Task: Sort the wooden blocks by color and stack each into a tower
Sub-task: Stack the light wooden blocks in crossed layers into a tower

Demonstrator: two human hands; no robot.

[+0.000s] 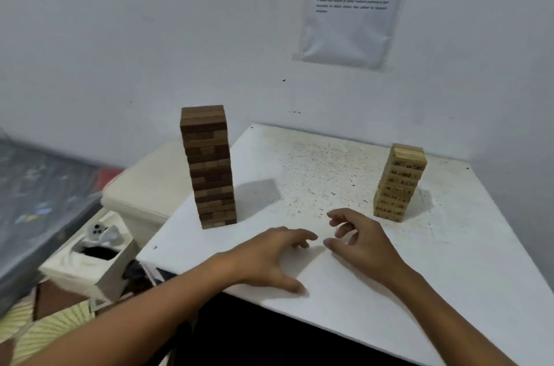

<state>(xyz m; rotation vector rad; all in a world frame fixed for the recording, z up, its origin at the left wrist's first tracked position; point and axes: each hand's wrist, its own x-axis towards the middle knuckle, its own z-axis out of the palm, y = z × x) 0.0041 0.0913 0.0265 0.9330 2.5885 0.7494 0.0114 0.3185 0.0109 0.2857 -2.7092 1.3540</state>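
A tall tower of dark brown wooden blocks [209, 167] stands upright near the left edge of the white table [449, 260]. A shorter tower of pale, numbered blocks [400, 182] stands at the right rear. My left hand [269, 257] hovers over the table's front, fingers spread and loosely bent, holding nothing. My right hand [359, 239] is just beside it, fingers loosely curled, also holding nothing. Both hands are between the two towers and clear of them.
A white wall with a plastic-sleeved printed sheet [350, 5] rises behind the table. To the left sit a cream plastic container [144, 194] and an open white box [90, 257] lower down. The table's front edge drops to a dark gap.
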